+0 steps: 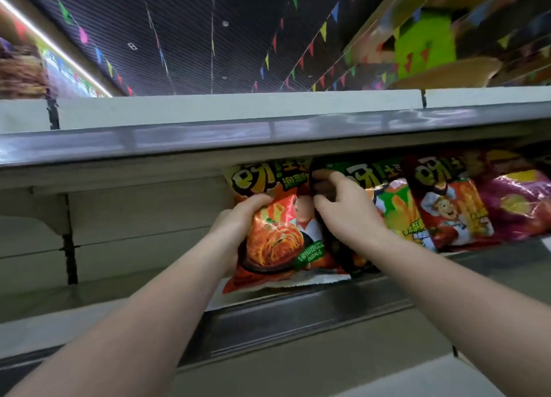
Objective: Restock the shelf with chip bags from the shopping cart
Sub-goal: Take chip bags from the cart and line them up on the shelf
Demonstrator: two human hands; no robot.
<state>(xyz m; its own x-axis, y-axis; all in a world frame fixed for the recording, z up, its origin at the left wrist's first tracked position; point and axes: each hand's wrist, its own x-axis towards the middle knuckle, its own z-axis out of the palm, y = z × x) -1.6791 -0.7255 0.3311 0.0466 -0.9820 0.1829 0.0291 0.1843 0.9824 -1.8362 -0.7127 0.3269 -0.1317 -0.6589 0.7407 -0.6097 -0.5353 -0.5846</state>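
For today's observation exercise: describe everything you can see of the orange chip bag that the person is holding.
The orange chip bag is glossy foil-like plastic printed with a red noodle dish, green labels and a cartoon logo. It stands upright, leftmost in the row, its crimped bottom on the shelf edge. The left hand grips its left side; the right hand holds its right edge.

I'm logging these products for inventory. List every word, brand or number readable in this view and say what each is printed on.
"呀!土" in large yellow characters: on the orange chip bag gripped by the left hand.
Same logo: on the green chip bag behind the right hand.
Same logo: on the red chip bag.
"泡菜", partly covered: orange chip bag.
Green label, orange chip bag: too blurred.
Purple bag: blurred, unreadable.
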